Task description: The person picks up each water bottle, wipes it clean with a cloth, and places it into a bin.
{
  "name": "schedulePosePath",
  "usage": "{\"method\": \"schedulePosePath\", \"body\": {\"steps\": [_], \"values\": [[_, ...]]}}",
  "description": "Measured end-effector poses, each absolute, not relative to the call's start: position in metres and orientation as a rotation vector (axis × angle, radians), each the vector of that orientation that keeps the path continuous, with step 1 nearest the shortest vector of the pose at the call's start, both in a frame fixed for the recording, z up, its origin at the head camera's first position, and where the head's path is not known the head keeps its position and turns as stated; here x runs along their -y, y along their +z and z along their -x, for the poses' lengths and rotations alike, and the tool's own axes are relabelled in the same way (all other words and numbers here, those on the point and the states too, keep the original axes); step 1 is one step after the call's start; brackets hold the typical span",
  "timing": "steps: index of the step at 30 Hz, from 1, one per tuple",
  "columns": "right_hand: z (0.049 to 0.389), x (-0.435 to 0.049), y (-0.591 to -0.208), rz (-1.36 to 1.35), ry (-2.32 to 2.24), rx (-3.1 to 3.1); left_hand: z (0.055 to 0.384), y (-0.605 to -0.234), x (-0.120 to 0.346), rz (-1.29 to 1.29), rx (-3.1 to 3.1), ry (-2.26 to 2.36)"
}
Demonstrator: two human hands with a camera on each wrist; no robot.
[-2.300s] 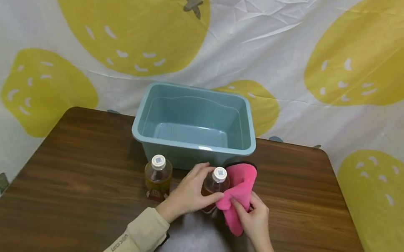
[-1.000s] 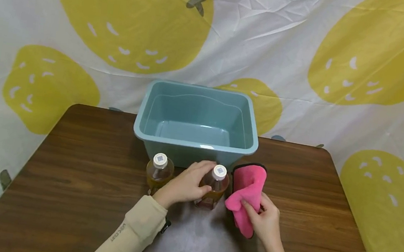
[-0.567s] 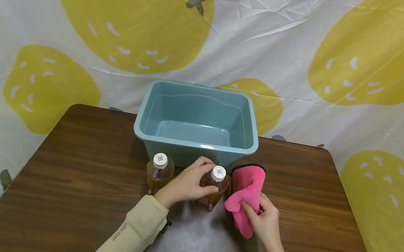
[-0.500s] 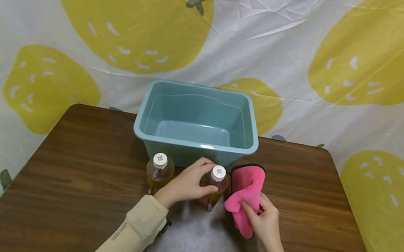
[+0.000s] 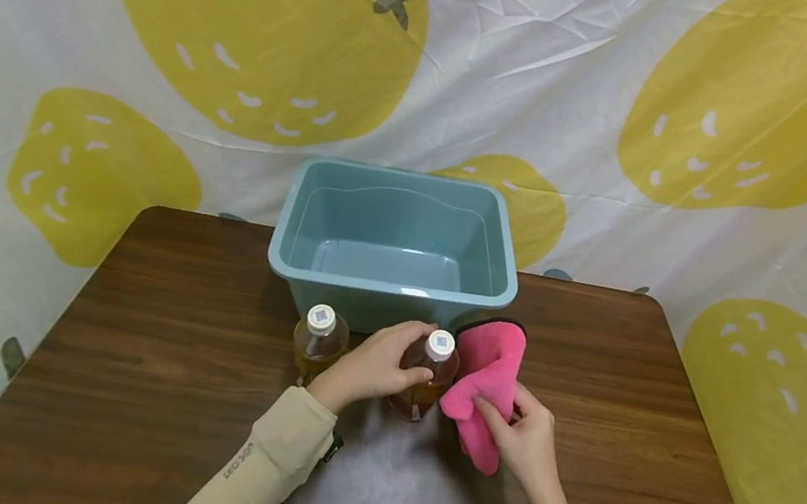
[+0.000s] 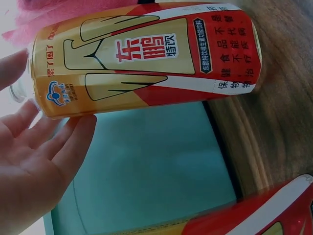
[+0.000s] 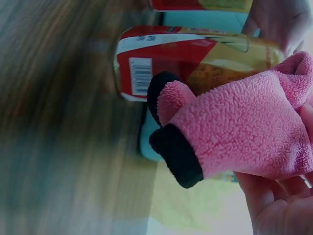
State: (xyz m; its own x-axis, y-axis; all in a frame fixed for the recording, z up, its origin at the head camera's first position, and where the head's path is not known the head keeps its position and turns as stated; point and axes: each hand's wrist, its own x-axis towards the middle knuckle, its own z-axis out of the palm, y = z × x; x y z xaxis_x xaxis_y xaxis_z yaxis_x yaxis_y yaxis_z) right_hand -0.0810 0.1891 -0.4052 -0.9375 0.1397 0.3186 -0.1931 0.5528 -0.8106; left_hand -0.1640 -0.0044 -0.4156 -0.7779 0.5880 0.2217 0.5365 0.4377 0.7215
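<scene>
In the head view, your left hand (image 5: 376, 362) curls thumb and fingers around the upper part of a white-capped bottle (image 5: 441, 377), upright on the desk (image 5: 130, 386) at five o'clock from a blue-green tub (image 5: 391, 288). Your right hand (image 5: 529, 444) pinches a pink cloth (image 5: 491, 368) at the bottle's three o'clock; a second bottle (image 5: 319, 347) stands at its nine.

In the left wrist view, your grip is at the capped end, toward nine o'clock, the gold-and-red label (image 6: 146, 58) showing.

In the right wrist view, the cloth's black edging (image 7: 183, 159) overlaps the bottle; you cannot tell whether they touch.
</scene>
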Motion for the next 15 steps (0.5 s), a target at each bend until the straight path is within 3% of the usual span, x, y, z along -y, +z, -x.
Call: {"method": "schedulePosePath", "body": {"steps": [5,15], "values": [[0.084,-0.182,-0.399,-0.073,1.362,2.466,0.164,-0.417,0.005,-1.03,-2.629,1.276],[0.103,-0.184,-0.424,-0.165,1.321,2.458,0.162,-0.42,0.007,-1.087,-2.625,1.341]]}}
